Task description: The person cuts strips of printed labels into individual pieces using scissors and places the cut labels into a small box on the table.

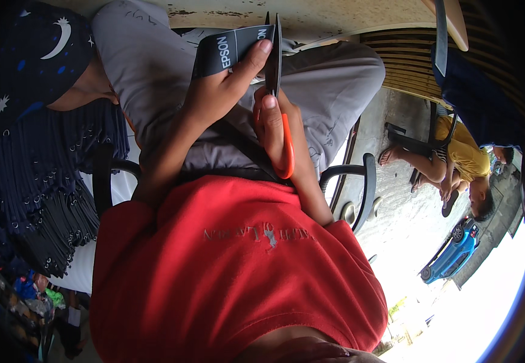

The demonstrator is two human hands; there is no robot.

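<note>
— Left hand [220, 91]: contents?
— One dark lettered piece [207, 59], pinched beneath the thumb, held above the grey trousers [332, 66]; so gripped, presumably, that its right edge is steadied beside the blades.
— Right hand [274, 124]?
— Orange-handled scissors [288, 148], grasped at the handle; blades pointed far, apparently so that the edge can be met.

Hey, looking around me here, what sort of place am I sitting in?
Probably a small workshop open to the outdoors: rows of dark straps fill the space at your left, orange-handled scissors are in your right hand, and a blue car stands outside in bright daylight.
</note>
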